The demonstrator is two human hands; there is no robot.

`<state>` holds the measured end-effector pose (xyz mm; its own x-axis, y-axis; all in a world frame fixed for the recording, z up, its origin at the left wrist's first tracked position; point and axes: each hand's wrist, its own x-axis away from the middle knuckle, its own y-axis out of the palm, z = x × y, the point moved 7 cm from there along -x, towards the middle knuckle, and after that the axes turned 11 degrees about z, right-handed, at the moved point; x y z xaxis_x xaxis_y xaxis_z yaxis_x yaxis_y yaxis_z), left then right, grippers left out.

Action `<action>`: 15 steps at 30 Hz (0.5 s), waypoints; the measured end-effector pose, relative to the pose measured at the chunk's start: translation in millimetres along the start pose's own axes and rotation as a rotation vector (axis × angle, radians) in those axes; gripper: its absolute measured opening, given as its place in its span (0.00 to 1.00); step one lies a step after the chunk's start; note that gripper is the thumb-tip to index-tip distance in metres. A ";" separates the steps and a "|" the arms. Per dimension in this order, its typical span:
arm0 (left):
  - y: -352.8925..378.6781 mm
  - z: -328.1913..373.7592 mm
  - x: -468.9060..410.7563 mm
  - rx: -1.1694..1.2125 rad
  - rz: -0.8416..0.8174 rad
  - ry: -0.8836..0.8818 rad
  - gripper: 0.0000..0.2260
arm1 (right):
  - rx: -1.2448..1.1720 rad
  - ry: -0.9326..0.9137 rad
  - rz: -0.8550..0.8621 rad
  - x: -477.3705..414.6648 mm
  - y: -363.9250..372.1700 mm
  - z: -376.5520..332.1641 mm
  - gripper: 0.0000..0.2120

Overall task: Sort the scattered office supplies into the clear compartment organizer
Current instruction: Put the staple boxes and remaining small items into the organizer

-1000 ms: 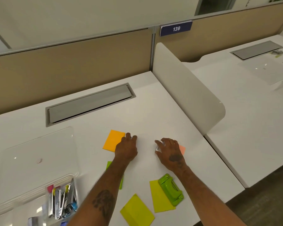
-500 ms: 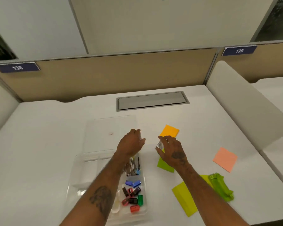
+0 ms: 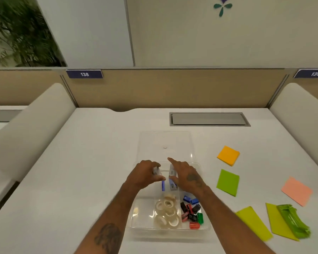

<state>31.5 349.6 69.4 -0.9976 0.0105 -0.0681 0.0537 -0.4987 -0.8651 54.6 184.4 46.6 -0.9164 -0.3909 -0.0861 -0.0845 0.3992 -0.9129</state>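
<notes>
1. A person's two bare hands are hovering over the far half of a clear compartment organizer (image 3: 134, 223) that is sitting on a white desk (image 3: 81, 171).
2. The left hand (image 3: 145, 174) is curling its fingers around a small silvery item (image 3: 156, 170), too blurred to identify.
3. The right hand (image 3: 186, 177) is spreading flat with its fingers apart, just beside a stapler-like object (image 3: 173, 180) lying in the organizer; whether it is touching that object cannot be told.
4. Rolls of tape (image 3: 166, 211) are filling the middle near compartment, while coloured sharpeners (image 3: 191, 210) are crowding the compartment to their right.
5. A clear lid (image 3: 165, 143) is lying flat just beyond the organizer.
6. To the right, orange (image 3: 228, 155), green (image 3: 228, 182), pink (image 3: 296, 191) and yellow (image 3: 253, 223) sticky-note pads are lying scattered, with a green hole punch (image 3: 293, 219) resting on another yellow pad (image 3: 275, 222).
</notes>
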 end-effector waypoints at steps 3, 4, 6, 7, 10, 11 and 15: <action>6.4 -1.7 7.5 0.010 -0.032 0.026 0.28 | 0.029 0.008 -0.048 0.1 4.5 -5.9 0.36; 7.5 -2.0 9.2 0.006 -0.039 0.034 0.26 | 0.025 0.019 -0.067 0.4 5.9 -6.1 0.36; 10.3 -1.6 11.7 -0.023 -0.052 0.057 0.26 | 0.020 0.039 -0.097 1.8 8.2 -5.1 0.36; 12.5 -0.9 12.6 -0.042 -0.061 0.069 0.27 | 0.020 0.046 -0.107 2.7 9.1 -4.1 0.36; 19.2 1.1 13.7 -0.084 -0.090 0.090 0.31 | 0.030 0.048 -0.104 5.6 10.1 -1.2 0.37; 21.8 1.8 13.3 -0.098 -0.097 0.100 0.32 | 0.029 0.048 -0.092 6.6 9.2 0.3 0.36; 31.9 2.8 10.8 -0.108 -0.116 0.108 0.38 | 0.056 0.043 -0.018 8.9 6.0 9.1 0.31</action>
<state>22.3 331.4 42.4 -0.9874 0.1579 -0.0127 -0.0510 -0.3926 -0.9183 49.5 175.8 36.7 -0.9308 -0.3615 -0.0533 -0.0805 0.3450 -0.9351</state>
